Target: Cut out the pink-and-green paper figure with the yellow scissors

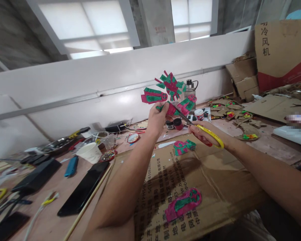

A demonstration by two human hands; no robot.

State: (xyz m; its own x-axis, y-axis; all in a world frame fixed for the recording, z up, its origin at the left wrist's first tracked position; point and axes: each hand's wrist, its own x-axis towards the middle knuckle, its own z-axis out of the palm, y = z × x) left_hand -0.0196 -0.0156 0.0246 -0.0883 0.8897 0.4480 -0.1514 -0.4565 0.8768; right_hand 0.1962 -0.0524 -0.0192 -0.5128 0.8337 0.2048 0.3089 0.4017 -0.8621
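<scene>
Holding painted cutout up, scissors alongside

Left hand (158, 117) pinches the pink-and-green painted cutout (172, 87) near its lower middle, thumb over fingers; strips fan out above, raised over the cardboard sheet (215, 187) on the table (271, 150). One piece or several, can't tell. Right hand (204, 135) closed round the yellow-handled scissors (215, 135), blades pointing toward left thumb; whether they bite, can't tell.

Handling, by judgement: cutout very light, thin, stiffish like paper or card, probably not slippery. Narrow strips likely bend, crease or tear first. Best hold: flat pinch on the broad middle where strips meet, light pressure, fingers off the blade line. Scissors rigid, heavier; take by the loops.

Loose painted piece (184, 203) lies flat on the cardboard, near side; probably easiest lifted by an edge.
</scene>
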